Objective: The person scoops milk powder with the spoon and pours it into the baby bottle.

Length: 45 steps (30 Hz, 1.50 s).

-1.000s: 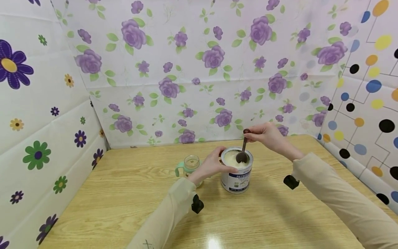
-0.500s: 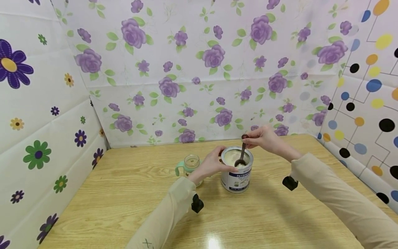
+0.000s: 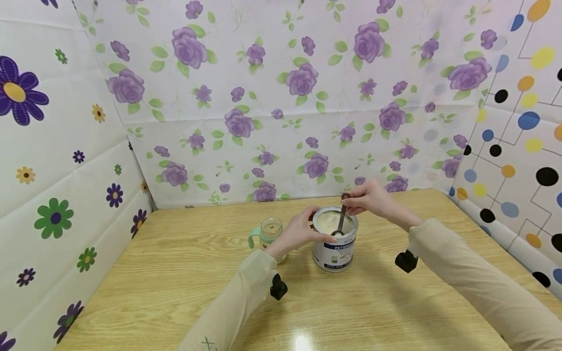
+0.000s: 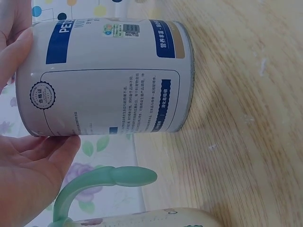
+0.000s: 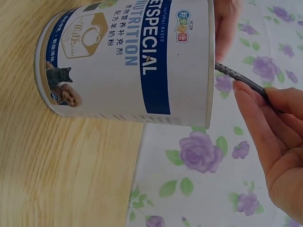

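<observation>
A white milk powder can with blue label bands stands upright on the table, filled with pale powder. My left hand grips the can near its top, thumb on the near side and fingers on the far left. In the left wrist view, the left hand has fingers and thumb on opposite sides of the can. My right hand pinches the upper handle of a dark brown spoon. The spoon's bowl is down inside the can at the near rim, partly hidden. In the right wrist view, the spoon handle passes over the rim.
Just left of the can, a clear bottle without a lid has a green collar and handle; the left forearm partly covers it. A wood-grain table meets patterned cloth walls at the back and sides.
The spoon's bowl has gone down into the powder and towards the near rim. My right hand has lowered slightly, while my left hand and the can have stayed in place.
</observation>
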{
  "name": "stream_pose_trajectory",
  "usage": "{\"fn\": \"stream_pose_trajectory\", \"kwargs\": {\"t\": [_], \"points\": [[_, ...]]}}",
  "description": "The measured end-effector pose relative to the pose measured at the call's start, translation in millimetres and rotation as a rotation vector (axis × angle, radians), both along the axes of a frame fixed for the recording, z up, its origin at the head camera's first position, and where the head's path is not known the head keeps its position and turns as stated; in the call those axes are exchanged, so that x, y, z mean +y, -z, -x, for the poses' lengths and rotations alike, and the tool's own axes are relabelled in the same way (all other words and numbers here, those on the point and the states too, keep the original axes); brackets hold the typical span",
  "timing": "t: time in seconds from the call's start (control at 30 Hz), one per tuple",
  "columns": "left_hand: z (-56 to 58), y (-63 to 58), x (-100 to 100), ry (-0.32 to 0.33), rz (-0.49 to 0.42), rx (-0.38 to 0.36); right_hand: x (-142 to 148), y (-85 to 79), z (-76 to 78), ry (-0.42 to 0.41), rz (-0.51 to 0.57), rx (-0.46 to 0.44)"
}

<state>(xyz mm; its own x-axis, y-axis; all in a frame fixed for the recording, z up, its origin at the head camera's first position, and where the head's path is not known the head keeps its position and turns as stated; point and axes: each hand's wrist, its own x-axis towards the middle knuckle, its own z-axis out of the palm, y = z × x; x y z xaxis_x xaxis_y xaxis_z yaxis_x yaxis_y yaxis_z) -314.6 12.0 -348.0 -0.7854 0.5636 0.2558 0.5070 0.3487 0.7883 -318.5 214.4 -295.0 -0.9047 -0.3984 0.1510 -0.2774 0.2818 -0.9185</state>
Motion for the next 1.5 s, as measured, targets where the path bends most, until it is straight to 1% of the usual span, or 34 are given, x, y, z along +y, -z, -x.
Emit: {"fn": "stream_pose_trajectory", "kwargs": {"t": [0.13, 0.2, 0.43, 0.6, 0.7, 0.8, 0.9, 0.97, 1.03, 1.1, 1.13, 1.2, 1.23, 1.27, 1.33, 1.37, 1.4, 1.43, 1.5], "points": [[-1.5, -0.6, 0, -0.011, 0.012, 0.007, 0, 2.6, 0.4, 0.014, 0.022, -0.043], [1.0, 2.4, 1, -0.014, 0.019, 0.009, 1, 4.3, 0.7, 0.015, 0.030, -0.049], [6.0, 10.0, 2, -0.026, 0.030, 0.001, 1, 9.3, 0.2, 0.032, 0.051, -0.045], [8.7, 13.1, 3, -0.038, 0.032, -0.004, -1, 8.7, -2.2, 0.050, 0.043, -0.018], [8.0, 12.2, 3, -0.032, 0.028, -0.005, -4, 5.5, -6.6, 0.054, 0.044, 0.003], [5.4, 9.4, 1, -0.020, 0.021, -0.006, -6, 2.7, -11.0, 0.038, 0.046, 0.022], [0.9, 5.1, 0, -0.001, 0.004, -0.010, -7, 1.8, -13.6, 0.022, 0.060, 0.031], [-3.0, 1.4, -1, 0.008, -0.010, -0.015, -8, 1.0, -15.1, 0.031, 0.074, 0.024], [-4.6, 0.2, -1, 0.011, -0.016, -0.014, -7, 2.5, -13.9, 0.048, 0.089, 0.020], [-4.2, 0.9, 0, 0.005, -0.009, -0.012, -3, 9.9, -6.2, 0.090, 0.083, 0.011], [-2.2, 2.7, 0, 0.000, -0.003, -0.010, -2, 12.1, -3.5, 0.084, 0.102, 0.008], [3.2, 8.9, 1, -0.011, 0.011, 0.004, 19, 45.6, 33.0, 0.082, 0.113, 0.008], [3.5, 8.9, 1, -0.014, 0.013, -0.003, 33, 69.4, 58.4, 0.085, 0.121, 0.025], [5.5, 10.5, 1, -0.020, 0.018, -0.001, 47, 93.3, 84.9, 0.105, 0.139, 0.021], [8.1, 12.4, 1, -0.027, 0.022, -0.001, 73, 136.8, 134.4, 0.133, 0.187, 0.031], [9.1, 13.4, 2, -0.029, 0.024, 0.002, 87, 159.6, 159.7, 0.171, 0.193, 0.041], [9.2, 12.3, 1, -0.032, 0.028, -0.005, 91, 168.5, 170.7, 0.214, 0.206, 0.041], [8.8, 11.9, 1, -0.036, 0.028, -0.006, 95, 175.7, 179.1, 0.233, 0.236, 0.059], [10.0, 13.0, 2, -0.037, 0.032, 0.000, 96, 174.6, 180.3, 0.266, 0.268, 0.062]]}}
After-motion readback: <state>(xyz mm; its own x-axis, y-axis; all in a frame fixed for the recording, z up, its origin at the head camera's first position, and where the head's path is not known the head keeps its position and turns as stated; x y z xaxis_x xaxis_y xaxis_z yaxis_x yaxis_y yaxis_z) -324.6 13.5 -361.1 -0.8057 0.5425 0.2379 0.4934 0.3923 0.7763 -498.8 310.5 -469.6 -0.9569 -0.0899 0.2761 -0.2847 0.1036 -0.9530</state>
